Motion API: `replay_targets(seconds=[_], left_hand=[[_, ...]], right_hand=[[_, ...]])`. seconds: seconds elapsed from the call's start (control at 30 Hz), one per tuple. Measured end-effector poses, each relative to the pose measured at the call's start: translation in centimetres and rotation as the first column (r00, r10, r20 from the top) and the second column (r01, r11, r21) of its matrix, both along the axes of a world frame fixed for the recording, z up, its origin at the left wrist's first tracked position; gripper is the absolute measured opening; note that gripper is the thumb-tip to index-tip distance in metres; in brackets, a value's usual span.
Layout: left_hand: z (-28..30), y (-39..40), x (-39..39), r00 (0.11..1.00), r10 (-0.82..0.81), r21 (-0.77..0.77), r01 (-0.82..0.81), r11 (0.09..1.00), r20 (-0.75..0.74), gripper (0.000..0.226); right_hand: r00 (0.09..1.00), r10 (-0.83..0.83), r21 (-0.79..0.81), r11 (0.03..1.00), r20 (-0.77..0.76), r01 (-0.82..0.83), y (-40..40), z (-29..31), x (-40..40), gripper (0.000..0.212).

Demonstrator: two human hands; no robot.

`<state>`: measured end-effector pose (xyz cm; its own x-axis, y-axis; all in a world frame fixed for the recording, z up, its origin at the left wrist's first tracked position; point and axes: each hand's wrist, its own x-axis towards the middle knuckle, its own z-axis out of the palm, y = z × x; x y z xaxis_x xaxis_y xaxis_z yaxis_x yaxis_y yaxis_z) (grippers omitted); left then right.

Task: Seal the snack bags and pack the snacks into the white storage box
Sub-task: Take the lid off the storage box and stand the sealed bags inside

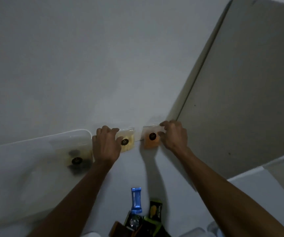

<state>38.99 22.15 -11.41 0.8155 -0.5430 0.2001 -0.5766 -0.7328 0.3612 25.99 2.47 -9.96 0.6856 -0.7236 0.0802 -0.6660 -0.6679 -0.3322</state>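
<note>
Two small clear snack bags lean at the wall on the white table. The pale yellow bag (128, 142) carries a dark round sticker, and my left hand (106, 145) grips its left side. My right hand (173, 135) pinches the top right edge of the orange bag (150, 140), which has the same sticker. The translucent white storage box (35, 151) stands at the left, right beside my left hand. Inside it lies another yellowish snack bag (77, 160), blurred through the box wall.
Near the table's front edge lie a blue wrapped bar (136, 200), a black and green packet with a yellow picture (155, 209) and several darker packets (134, 223). A grey wall stands straight ahead, and a door panel (240, 82) rises at the right.
</note>
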Motion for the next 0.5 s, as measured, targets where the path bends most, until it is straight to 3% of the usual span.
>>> replay_targets(seconds=[0.13,0.27,0.5], left_hand=[[-3.3,-2.4,1.8,0.999,0.027,-0.010,-0.027,1.000,0.025,0.031],[-4.8,-3.7,2.0,0.997,0.051,0.095,-0.056,0.994,0.057,0.023],[-6.3,-4.4,2.6,0.986,0.036,0.146,-0.061,0.987,0.165,0.017]], right_hand=[[0.996,0.080,-0.065,0.994,-0.048,-0.083,-3.1,-2.6,2.4,0.031],[0.987,0.141,-0.090,0.985,-0.082,-0.148,-4.5,-4.8,3.6,0.032],[0.983,0.183,-0.191,0.964,-0.033,-0.186,-5.2,-7.0,4.2,0.024]])
